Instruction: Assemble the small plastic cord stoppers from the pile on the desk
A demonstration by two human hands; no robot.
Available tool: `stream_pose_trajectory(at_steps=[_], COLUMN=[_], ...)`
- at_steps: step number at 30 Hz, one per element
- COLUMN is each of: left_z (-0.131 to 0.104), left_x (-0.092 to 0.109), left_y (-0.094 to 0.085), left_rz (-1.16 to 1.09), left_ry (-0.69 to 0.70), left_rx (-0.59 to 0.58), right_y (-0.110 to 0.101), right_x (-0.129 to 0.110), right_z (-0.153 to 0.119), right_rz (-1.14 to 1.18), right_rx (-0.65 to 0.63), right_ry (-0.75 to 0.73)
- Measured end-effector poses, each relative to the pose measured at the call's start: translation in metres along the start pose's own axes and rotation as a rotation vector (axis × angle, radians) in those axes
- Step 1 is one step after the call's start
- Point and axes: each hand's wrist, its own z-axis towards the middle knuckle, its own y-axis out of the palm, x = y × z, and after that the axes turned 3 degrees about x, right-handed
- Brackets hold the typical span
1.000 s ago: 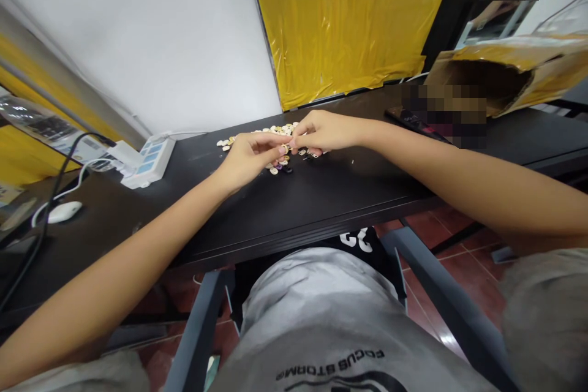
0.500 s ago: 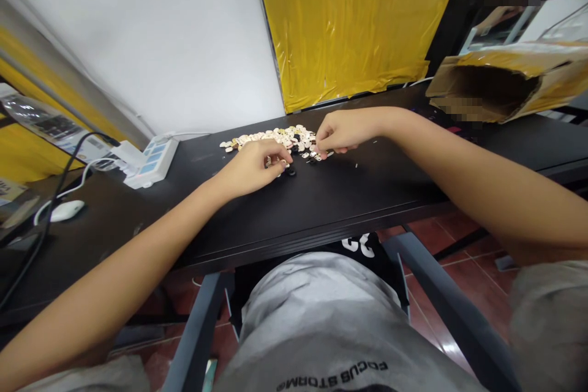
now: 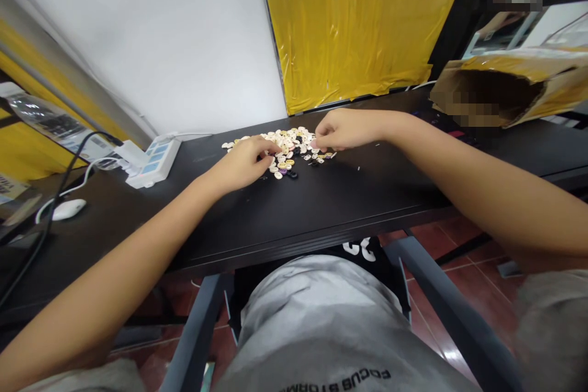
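Observation:
Small oval pieces, mostly cream with some yellow and black ones, lie in a loose pile on the black desk. At the pile's left side is my left hand, its thumb and fingers apart over the pieces. My right hand is at the pile's right edge with its fingers curled together in a pinch; what lies between the fingertips is too small to make out. Just below the pile, a black piece rests between the two hands.
On the left are a white power strip with a plug, a white mouse, cables and a plastic bottle. An open cardboard box lies at the right. The desk's front edge runs above my lap.
My left hand has moved a little left, uncovering more pieces near the black one. My right hand has hardly moved. The whole view has shifted slightly.

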Motion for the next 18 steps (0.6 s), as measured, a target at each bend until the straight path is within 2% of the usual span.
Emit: stream_pose_trajectory(at_steps=[6,18], left_z=[0.0009,0.0011], left_x=[-0.0072,-0.0063], left_y=[0.0032,0.0047], left_rz=[0.014,-0.022], left_ry=[-0.010,-0.033], left_rx=[-0.003,0.012], right_y=[0.0051,0.0101], right_x=[-0.0056,-0.0017], right_z=[-0.0004,0.0032], right_rz=[0.004,-0.016], right_rx=[-0.015,-0.003], right_ry=[-0.008,-0.034])
